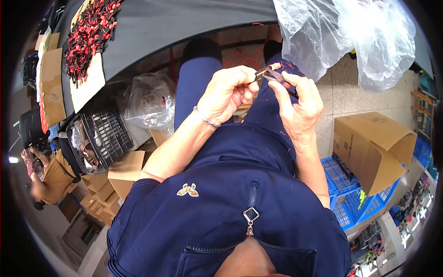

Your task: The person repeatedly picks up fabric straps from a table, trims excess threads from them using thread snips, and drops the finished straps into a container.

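Note:
My left hand (228, 90) is closed, pinching a small black piece (262, 71) with a tan end between thumb and fingertips. Facing it, my right hand (302, 104) grips a pair of small thread snips (275, 76), their pointed metal blades touching or just beside the piece. The fingers partly cover the handles. Short red thread scraps (282, 133) lie on my dark blue trousers below the hands. A large pile of similar black and red pieces (92, 37) sits on the dark table (184, 18) at the upper left.
Clear plastic bags (318, 37) hang at the upper right, and another bag (150, 101) stands left of my legs. A cardboard box (364, 143) rests on blue crates (341, 177) at right. Black crate (106, 136) and cartons (99, 194) are left. Another person (57, 177) is farther left.

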### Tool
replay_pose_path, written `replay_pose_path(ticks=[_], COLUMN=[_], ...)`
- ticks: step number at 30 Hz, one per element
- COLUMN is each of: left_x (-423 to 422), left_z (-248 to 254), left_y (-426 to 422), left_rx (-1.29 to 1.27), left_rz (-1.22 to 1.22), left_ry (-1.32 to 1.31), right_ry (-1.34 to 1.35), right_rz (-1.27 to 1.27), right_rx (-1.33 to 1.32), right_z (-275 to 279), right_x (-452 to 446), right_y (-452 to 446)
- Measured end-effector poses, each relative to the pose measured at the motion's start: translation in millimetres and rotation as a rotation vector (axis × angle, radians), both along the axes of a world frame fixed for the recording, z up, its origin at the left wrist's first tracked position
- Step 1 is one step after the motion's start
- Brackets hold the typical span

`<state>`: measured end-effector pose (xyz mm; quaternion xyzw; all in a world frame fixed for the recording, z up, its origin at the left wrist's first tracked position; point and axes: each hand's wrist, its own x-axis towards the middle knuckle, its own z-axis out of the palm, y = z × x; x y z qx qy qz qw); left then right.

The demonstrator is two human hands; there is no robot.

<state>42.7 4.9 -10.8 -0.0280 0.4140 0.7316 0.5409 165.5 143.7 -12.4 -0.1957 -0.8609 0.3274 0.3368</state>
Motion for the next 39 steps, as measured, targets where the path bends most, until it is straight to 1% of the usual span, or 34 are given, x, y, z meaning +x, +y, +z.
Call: replay_pose_path(ticks=[1, 4, 7, 8, 11, 12, 15, 16, 19, 20, 23, 24, 33, 39], left_x=[-0.4, -1.1, 0.7, 1.2, -2.6, -2.8, -0.6, 0.1, 1.4, 1.7, 4.1, 4.0, -0.5, -4.2], left_z=[-2.1, -8.8, -6.8, -5.6, -26.1, -28.0, -26.3, -24.8, -19.6, -17.9, -11.2, -9.4, -7.1, -15.8], left_y=[0.1, 0.1, 2.7, 3.6, 1.0, -0.5, -1.4, -1.4, 0.1, 0.3, 1.5, 2.3, 3.2, 2.6], left_rx=[0.006, 0.027, -0.027, -0.057, -0.078, -0.089, -0.083, -0.084, -0.083, -0.078, -0.103, -0.115, -0.111, -0.053], left_rz=[-0.005, -0.020, -0.022, -0.022, 0.016, 0.009, 0.011, 0.014, 0.014, 0.011, -0.014, -0.023, -0.076, -0.064], left_ry=[-0.007, 0.014, 0.104, 0.142, 0.066, 0.045, 0.075, 0.095, 0.142, 0.147, 0.148, 0.147, 0.142, 0.095], right_ry=[0.008, 0.031, -0.017, 0.219, 0.276, 0.258, 0.025, 0.073, -0.016, -0.033, -0.083, -0.090, -0.103, -0.063], right_rz=[0.004, 0.051, 0.172, 0.384, 0.334, 0.310, 0.032, 0.036, 0.003, 0.003, 0.025, 0.013, 0.062, 0.085], right_rx=[-0.001, -0.437, -1.081, -1.330, -1.241, -1.213, -0.945, -0.931, -0.788, -0.809, -0.477, -0.417, -0.222, -0.237], right_z=[-2.6, -12.2, -5.1, -21.5, -3.4, -0.9, 3.2, -1.3, 0.9, -1.0, -11.2, -11.1, -2.9, -4.6], right_x=[-0.1, 0.2, 2.8, 9.9, 7.7, 7.4, 5.6, 4.7, 6.6, 7.7, 8.9, 8.1, 7.7, 10.1], right_y=[-0.2, -4.4, 0.0, 8.4, 8.0, 10.9, 11.2, 10.8, 6.2, 3.8, 2.1, 2.1, 9.8, 14.9])
